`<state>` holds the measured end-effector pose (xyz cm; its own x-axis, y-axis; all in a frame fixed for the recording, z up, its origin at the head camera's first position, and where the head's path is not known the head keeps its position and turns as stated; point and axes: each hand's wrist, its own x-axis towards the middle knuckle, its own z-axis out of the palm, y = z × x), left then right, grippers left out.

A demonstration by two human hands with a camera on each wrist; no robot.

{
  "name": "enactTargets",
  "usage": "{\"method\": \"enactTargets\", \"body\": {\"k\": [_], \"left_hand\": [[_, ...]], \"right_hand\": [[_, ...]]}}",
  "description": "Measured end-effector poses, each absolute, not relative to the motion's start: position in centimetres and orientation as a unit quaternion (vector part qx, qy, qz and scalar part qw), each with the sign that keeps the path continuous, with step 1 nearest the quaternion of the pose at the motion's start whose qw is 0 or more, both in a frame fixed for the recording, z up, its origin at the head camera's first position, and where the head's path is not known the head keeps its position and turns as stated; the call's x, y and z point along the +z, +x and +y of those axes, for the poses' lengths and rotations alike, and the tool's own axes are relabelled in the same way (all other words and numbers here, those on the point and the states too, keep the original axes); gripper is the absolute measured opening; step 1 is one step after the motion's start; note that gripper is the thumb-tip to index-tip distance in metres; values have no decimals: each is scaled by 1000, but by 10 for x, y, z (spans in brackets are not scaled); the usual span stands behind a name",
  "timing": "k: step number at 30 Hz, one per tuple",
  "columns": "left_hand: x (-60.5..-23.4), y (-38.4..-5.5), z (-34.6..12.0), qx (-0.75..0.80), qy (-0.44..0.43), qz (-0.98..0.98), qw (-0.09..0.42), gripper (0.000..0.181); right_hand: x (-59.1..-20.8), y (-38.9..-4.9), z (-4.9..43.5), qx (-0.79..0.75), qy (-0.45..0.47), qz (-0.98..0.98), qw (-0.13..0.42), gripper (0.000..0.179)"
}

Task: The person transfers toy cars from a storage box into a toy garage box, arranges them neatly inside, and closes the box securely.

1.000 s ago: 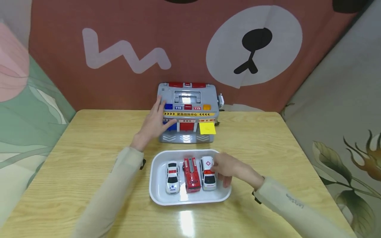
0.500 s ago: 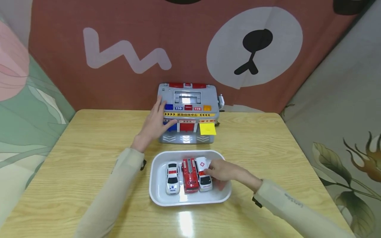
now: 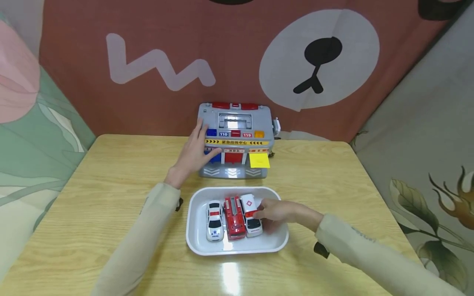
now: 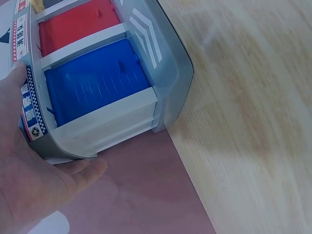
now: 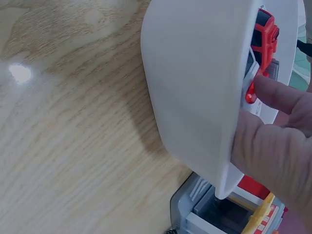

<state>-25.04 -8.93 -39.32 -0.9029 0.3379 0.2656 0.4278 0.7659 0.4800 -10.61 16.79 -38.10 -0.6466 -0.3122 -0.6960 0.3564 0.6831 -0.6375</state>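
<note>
My left hand (image 3: 192,152) rests on the left end of a grey toy emergency station (image 3: 237,119), fingers straight along its side and thumb across the front. In the left wrist view, the station's blue door (image 4: 97,80) and red door (image 4: 78,27) are down. On the right bay, the yellow door (image 3: 259,160) is swung up. Inside a white tray (image 3: 237,251), my right hand (image 3: 277,210) grips a toy ambulance (image 3: 249,203), thumb near its red light bar. The ambulance sits slanted against a red toy fire truck (image 3: 235,218). The fingers on its far side are partly hidden.
A white toy police car (image 3: 214,220) lies at the left in the tray. The wooden table (image 3: 129,172) extends to both sides. Behind the station hangs a brown curtain (image 3: 166,24) with a bear print; a patterned cloth (image 3: 426,123) hangs at right.
My right hand has moved left with the ambulance, which now leans at an angle against the fire truck. The fire truck has shifted slightly left. My left hand stays on the station.
</note>
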Motion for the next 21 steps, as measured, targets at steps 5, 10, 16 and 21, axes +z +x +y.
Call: {"method": "enactTargets", "body": {"k": [5, 10, 16, 21], "left_hand": [[-393, -250, -89, -281, -208, -933, 86, 93], [-393, -247, -90, -279, -206, -934, 81, 93], [-392, -247, -92, -276, -210, -934, 79, 93], [-391, -249, -91, -276, -213, -934, 77, 93]], "right_hand": [[-383, -106, 166, -411, 36, 805, 426, 26], [-384, -107, 169, -457, 54, 770, 443, 28], [-387, -109, 176, -529, 59, 705, 469, 31], [-386, -109, 182, -552, 55, 690, 465, 31]]}}
